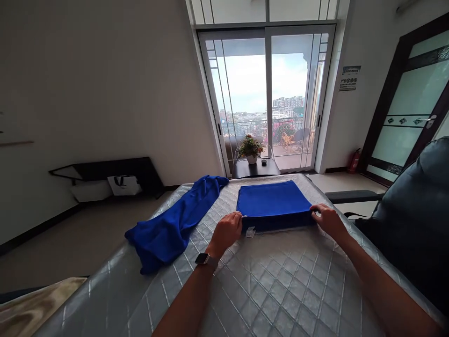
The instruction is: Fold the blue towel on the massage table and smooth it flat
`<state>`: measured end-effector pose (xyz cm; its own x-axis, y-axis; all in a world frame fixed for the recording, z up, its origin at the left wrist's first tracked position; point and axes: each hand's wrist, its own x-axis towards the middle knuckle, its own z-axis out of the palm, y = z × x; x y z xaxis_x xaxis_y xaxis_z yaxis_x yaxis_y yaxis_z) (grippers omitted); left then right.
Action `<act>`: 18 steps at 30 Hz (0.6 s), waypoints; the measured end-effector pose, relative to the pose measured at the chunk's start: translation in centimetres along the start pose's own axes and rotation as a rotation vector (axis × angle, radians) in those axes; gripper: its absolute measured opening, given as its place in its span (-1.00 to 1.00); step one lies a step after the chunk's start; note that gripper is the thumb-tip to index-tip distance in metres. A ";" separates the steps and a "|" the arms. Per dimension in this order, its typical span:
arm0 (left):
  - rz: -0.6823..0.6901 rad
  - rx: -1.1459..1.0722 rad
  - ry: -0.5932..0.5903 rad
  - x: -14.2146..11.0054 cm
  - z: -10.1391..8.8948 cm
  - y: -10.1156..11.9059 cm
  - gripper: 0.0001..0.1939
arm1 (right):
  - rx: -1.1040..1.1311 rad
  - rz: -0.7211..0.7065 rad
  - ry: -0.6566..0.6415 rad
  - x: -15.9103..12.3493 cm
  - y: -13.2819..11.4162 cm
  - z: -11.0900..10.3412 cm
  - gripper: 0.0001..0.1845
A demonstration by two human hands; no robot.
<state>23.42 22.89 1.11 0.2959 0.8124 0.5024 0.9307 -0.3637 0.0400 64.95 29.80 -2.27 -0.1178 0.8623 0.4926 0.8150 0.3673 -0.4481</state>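
A neat stack of folded blue cloths (273,199) lies flat on the quilted silver mattress cover (280,290). My left hand (227,231) pinches the near left corner of its top cloth, fingers closed. At the near right corner, my right hand (329,219) grips the same cloth between thumb and fingers. A small white label (250,232) hangs from the front of the stack, close to my left hand. Left of the stack, a loose, crumpled blue cloth (175,229) stretches across the cover. The lower layers of the stack are in shadow and hard to tell apart.
Beyond the far edge stands a small dark table (256,169) with a potted plant (251,149). A black padded chair (414,201) with an armrest is close on the right. White bags (124,185) sit by the left wall. Sliding glass doors (266,93) are behind.
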 end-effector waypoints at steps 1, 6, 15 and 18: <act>0.010 0.008 -0.027 -0.2 0.1 0.0 -0.79 | -0.009 0.002 -0.029 -0.1 0.0 0.0 -0.71; 0.024 0.040 -0.087 -0.6 0.2 -0.1 -0.85 | -0.081 -0.011 -0.070 -0.9 -0.3 0.1 -0.72; 0.118 0.096 -0.083 -0.3 -0.6 0.3 -0.86 | -0.259 0.010 -0.121 -1.4 -1.5 -0.5 -0.77; 0.158 0.114 -0.073 -0.5 -0.7 0.2 -0.87 | -0.322 -0.023 -0.130 -1.4 -1.7 -0.8 -0.79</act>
<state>23.30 22.15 1.48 0.4511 0.7819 0.4304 0.8885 -0.4387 -0.1344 64.16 27.73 -1.60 -0.1925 0.8999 0.3914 0.9460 0.2762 -0.1696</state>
